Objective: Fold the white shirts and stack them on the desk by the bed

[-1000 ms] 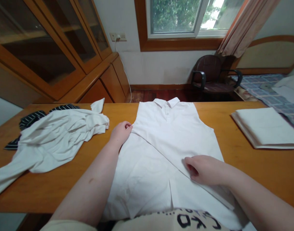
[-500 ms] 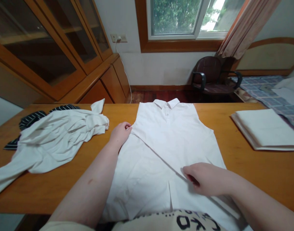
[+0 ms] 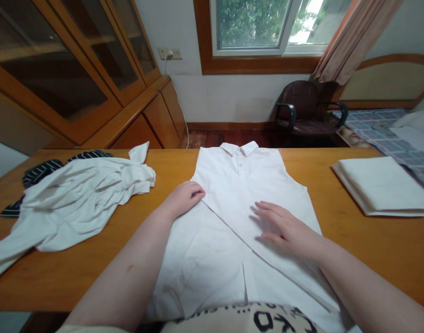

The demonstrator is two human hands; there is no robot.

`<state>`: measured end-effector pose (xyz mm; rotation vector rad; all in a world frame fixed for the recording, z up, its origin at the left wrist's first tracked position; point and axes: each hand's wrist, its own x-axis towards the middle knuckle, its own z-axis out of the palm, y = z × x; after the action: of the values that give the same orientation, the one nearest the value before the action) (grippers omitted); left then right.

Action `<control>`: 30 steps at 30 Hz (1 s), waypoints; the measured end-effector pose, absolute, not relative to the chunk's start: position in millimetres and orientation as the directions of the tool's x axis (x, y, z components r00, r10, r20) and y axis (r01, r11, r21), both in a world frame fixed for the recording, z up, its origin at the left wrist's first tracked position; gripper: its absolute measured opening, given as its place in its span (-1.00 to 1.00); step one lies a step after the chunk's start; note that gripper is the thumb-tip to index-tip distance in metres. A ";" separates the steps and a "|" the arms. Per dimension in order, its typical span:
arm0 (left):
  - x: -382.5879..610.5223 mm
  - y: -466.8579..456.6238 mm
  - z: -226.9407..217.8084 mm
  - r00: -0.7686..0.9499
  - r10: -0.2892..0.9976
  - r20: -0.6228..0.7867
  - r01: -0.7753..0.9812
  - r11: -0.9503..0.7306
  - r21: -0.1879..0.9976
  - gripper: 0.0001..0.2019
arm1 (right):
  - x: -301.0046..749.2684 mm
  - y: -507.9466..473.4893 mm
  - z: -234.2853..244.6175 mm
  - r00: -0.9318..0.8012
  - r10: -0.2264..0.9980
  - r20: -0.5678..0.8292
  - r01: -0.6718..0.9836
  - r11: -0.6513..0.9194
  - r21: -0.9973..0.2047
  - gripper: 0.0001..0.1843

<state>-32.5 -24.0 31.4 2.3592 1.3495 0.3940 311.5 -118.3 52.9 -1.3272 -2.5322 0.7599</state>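
A white collared shirt (image 3: 246, 185) lies flat on the wooden table (image 3: 371, 240), collar away from me, with a sleeve folded diagonally across its back. My left hand (image 3: 184, 198) rests flat on the shirt's left edge at the fold, fingers stretched out. My right hand (image 3: 284, 226) lies open on the folded sleeve near the shirt's middle, fingers spread and pressing down. Neither hand holds anything.
A crumpled white garment (image 3: 80, 199) lies on the table's left over a dark striped cloth (image 3: 41, 171). A stack of folded white fabric (image 3: 382, 185) sits at the right. Beyond the table are a dark armchair (image 3: 302, 108), wooden cabinets (image 3: 94, 83) and a bed (image 3: 399, 125).
My right hand let go of the sleeve edge, moved up toward the shirt's middle and flattened out. My left hand opened from a pinch and slid slightly right onto the fold.
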 end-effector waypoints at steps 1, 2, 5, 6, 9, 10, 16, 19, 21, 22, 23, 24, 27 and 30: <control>-33.6 -22.6 30.5 0.456 0.889 0.038 0.782 -0.421 0.460 -0.71 | 311.8 -117.1 45.6 -0.581 0.811 -0.074 0.741 0.489 -0.460 -0.35; -34.9 -21.2 29.4 0.411 0.911 0.031 0.810 -0.380 0.447 -0.69 | 312.3 -116.1 38.1 -0.572 0.815 -0.094 0.769 0.492 -0.409 -0.28; -37.7 -18.0 26.6 0.296 0.955 0.009 0.875 -0.275 0.399 -0.66 | 314.4 -113.9 20.5 -0.546 0.821 -0.165 0.819 0.482 -0.312 -0.18; -38.0 -17.5 26.1 0.265 0.964 0.006 0.890 -0.246 0.385 -0.66 | 315.0 -113.5 17.6 -0.545 0.819 -0.179 0.823 0.483 -0.298 -0.17; -37.2 -17.4 25.6 0.179 0.984 -0.002 0.922 -0.167 0.350 -0.70 | 315.9 -113.1 16.6 -0.548 0.814 -0.192 0.825 0.487 -0.288 -0.17; -36.6 -17.7 25.7 0.157 0.988 -0.009 0.929 -0.145 0.341 -0.72 | 315.6 -113.1 17.6 -0.548 0.814 -0.195 0.825 0.486 -0.289 -0.17; -34.1 -20.0 24.2 0.132 0.991 0.008 0.919 -0.126 0.375 -0.60 | 313.0 -110.2 26.4 -0.545 0.805 -0.236 0.826 0.468 -0.313 -0.03; -33.9 -19.3 21.9 0.121 0.993 0.009 0.931 -0.117 0.347 -0.53 | 311.4 -105.4 35.2 -0.552 0.792 -0.261 0.816 0.449 -0.364 0.02; -33.6 -18.5 21.5 0.106 0.994 0.006 0.944 -0.102 0.314 -0.55 | 307.3 -100.2 42.9 -0.554 0.798 -0.237 0.809 0.447 -0.382 -0.01; -33.2 -18.3 21.9 0.102 0.995 0.003 0.951 -0.098 0.293 -0.57 | 303.5 -96.6 46.6 -0.557 0.803 -0.213 0.803 0.455 -0.385 -0.03; -32.7 -18.3 22.8 0.103 0.995 -0.004 0.958 -0.098 0.270 -0.60 | 298.4 -92.2 49.6 -0.565 0.804 -0.186 0.794 0.468 -0.387 -0.05; -31.9 -18.6 24.0 0.106 0.994 -0.013 0.964 -0.100 0.246 -0.63 | 292.0 -87.0 51.8 -0.575 0.802 -0.161 0.784 0.483 -0.390 -0.06; -28.1 -21.3 28.0 0.120 0.992 -0.046 0.977 -0.109 0.184 -0.67 | 267.1 -67.7 49.6 -0.602 0.791 -0.112 0.757 0.521 -0.394 -0.07; -24.2 -25.5 29.8 0.104 0.991 -0.081 0.986 -0.093 0.135 -0.65 | 242.1 -49.0 34.8 -0.629 0.775 -0.056 0.736 0.571 -0.363 -0.06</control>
<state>-24.2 -25.5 29.8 2.2137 2.0042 0.0461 242.1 -49.0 34.8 -1.2971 -2.6862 0.5436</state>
